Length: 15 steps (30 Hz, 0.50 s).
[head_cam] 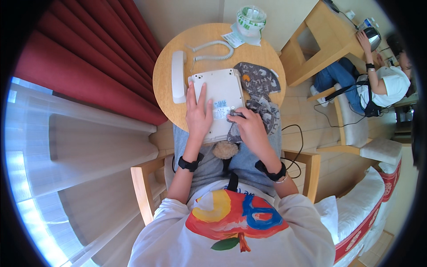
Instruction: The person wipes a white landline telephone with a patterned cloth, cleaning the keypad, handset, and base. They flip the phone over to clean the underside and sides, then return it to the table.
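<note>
A white telephone base [222, 86] lies underside up near the front edge of the round table, with screws and printed labels on its underside. My left hand [199, 115] rests flat on the left part of the base, fingers spread. Between the fingers of my right hand [250, 128] is a bunched grey patterned cloth [265, 111], touching the lower right of the base. Part of the cloth is hidden under that hand. A flatter piece of the same patterned fabric [257, 78] lies to the right of the base. The white handset [179, 76] lies to the left.
A coiled white cord [213, 57] lies on the wooden table [166, 63] behind the base. At the back stands a plastic-wrapped cup [250, 23] beside a paper slip [233, 39]. Red curtains [93, 66] hang left. Another person [377, 80] sits at a desk [333, 36] on the right.
</note>
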Each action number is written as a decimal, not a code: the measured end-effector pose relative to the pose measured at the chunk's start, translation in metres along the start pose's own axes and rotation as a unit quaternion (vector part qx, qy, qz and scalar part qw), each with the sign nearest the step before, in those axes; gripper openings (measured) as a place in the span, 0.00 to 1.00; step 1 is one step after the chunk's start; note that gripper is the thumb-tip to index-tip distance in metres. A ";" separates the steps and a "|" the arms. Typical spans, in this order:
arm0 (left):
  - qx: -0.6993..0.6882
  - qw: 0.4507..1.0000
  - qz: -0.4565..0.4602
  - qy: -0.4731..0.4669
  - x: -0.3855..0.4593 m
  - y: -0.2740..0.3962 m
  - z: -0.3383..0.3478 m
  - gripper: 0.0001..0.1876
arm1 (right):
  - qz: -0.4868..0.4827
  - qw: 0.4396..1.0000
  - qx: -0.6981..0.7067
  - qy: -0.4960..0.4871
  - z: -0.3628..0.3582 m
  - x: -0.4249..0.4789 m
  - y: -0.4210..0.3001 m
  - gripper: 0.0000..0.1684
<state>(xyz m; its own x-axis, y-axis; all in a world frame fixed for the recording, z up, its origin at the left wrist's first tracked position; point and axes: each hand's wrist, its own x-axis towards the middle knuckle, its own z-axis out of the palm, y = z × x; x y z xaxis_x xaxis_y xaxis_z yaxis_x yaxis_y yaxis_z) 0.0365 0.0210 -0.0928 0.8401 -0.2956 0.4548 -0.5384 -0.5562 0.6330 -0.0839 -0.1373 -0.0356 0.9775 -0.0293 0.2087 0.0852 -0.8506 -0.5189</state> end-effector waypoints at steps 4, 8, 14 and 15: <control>-0.005 1.000 -0.014 -0.006 0.002 0.008 -0.005 0.36 | 0.000 0.995 0.048 0.088 -0.008 0.032 -0.006 0.22; -0.023 1.000 -0.013 -0.006 0.002 0.009 -0.001 0.38 | 0.016 0.985 0.022 0.169 0.008 0.060 0.009 0.19; -0.028 0.999 -0.017 -0.019 0.000 0.007 -0.004 0.37 | 0.022 0.996 0.005 0.084 0.007 0.027 0.009 0.22; -0.024 0.999 -0.011 -0.020 0.000 0.007 -0.005 0.36 | 0.017 0.997 0.008 0.079 0.008 0.018 0.008 0.22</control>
<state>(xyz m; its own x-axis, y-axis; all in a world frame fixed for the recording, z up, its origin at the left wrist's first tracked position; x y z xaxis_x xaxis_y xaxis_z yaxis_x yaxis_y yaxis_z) 0.0327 0.0211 -0.0856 0.8528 -0.3149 0.4167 -0.5222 -0.5247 0.6723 -0.0637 -0.1400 -0.0427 0.9373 -0.1418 0.3185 0.0567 -0.8393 -0.5407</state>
